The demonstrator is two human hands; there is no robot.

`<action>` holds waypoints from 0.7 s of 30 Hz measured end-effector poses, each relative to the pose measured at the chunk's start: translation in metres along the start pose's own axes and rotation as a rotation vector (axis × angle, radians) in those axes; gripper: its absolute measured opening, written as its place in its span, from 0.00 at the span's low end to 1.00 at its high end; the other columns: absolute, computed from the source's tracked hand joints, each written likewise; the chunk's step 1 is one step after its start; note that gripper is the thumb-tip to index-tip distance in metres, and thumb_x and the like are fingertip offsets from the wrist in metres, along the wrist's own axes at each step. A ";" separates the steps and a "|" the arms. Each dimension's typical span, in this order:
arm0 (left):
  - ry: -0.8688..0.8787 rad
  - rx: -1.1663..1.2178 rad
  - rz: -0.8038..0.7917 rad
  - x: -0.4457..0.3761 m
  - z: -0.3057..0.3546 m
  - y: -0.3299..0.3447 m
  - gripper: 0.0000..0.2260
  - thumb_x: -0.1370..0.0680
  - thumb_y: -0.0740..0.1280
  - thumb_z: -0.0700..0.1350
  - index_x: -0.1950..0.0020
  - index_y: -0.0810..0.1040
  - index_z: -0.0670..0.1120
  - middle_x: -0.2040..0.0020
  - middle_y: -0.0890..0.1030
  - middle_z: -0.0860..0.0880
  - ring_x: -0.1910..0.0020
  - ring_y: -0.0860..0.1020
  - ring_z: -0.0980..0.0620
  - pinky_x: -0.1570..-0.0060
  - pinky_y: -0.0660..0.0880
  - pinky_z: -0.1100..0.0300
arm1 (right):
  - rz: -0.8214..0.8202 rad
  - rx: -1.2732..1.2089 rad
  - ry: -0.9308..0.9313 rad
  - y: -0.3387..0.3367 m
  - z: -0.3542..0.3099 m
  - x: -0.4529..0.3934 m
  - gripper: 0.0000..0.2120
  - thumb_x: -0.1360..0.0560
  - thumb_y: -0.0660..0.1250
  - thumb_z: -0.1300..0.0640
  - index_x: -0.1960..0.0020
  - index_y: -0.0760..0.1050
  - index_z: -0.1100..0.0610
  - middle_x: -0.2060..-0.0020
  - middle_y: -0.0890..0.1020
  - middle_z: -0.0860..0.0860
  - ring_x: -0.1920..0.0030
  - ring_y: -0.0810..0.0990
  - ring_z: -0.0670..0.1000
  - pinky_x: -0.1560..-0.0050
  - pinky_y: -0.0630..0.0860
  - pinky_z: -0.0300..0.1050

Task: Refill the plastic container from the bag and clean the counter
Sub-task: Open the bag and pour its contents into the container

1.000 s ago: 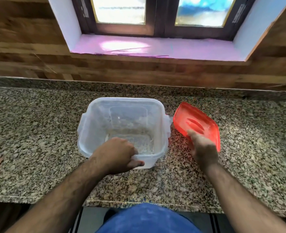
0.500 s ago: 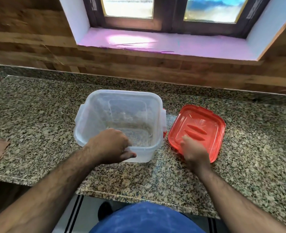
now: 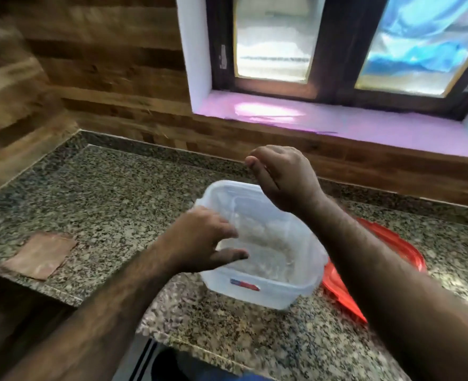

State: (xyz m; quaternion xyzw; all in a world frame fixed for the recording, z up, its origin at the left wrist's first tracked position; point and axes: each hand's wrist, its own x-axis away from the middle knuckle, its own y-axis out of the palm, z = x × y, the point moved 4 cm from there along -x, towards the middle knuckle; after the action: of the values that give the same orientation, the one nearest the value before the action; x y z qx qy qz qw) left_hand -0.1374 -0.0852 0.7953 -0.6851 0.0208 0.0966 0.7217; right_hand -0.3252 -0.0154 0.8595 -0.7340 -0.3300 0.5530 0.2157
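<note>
granite tabletop (image 3: 112, 204) under a window is carrying everything. left hand (image 3: 200, 240) is gripping the near-left rim of the clear plastic container (image 3: 266, 248), thumb inside. right hand (image 3: 279, 177) is hovering at the container's 12 o'clock, fingers curled on nothing. red lid (image 3: 365, 273) is lying at its 3 o'clock. no bag in view; brown sheet (image 3: 40, 255) at 9 o'clock, nearer the left hand.

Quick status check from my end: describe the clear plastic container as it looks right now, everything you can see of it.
The plastic container is a square, translucent tub with rounded corners, open-topped and upright on the granite counter. A small red-and-blue label sits on its near wall. It looks nearly empty. The left hand grips its left rim, thumb along the near rim. The right hand hangs above it, not touching. The red lid lies just right of it.
</note>
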 end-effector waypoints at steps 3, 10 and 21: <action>-0.128 -0.057 0.150 0.019 -0.072 -0.048 0.22 0.21 0.63 0.67 0.49 0.89 0.52 0.56 0.88 0.55 0.58 0.85 0.49 0.52 0.79 0.51 | -0.084 0.050 -0.069 0.036 -0.030 -0.068 0.17 0.14 0.62 0.47 0.54 0.78 0.57 0.64 0.80 0.52 0.64 0.78 0.58 0.62 0.73 0.51; -0.453 -0.175 0.519 0.072 -0.251 -0.204 0.20 0.23 0.71 0.62 0.44 0.90 0.48 0.48 0.90 0.50 0.50 0.87 0.47 0.48 0.84 0.50 | -0.115 0.148 -0.171 0.111 -0.141 -0.266 0.19 0.17 0.65 0.48 0.29 0.75 0.55 0.35 0.82 0.54 0.37 0.81 0.62 0.40 0.80 0.60; -0.741 -0.258 0.979 0.147 -0.480 -0.475 0.24 0.21 0.73 0.59 0.30 0.82 0.47 0.35 0.85 0.46 0.37 0.82 0.42 0.36 0.79 0.49 | -0.039 0.225 -0.199 0.175 -0.321 -0.591 0.19 0.20 0.66 0.55 0.30 0.72 0.53 0.35 0.81 0.56 0.35 0.81 0.64 0.42 0.79 0.57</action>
State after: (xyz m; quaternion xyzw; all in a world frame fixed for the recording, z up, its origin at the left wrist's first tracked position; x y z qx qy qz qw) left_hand 0.1356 -0.5661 1.2100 -0.5987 0.0691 0.6487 0.4647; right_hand -0.0771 -0.5482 1.2305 -0.6402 -0.2999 0.6521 0.2739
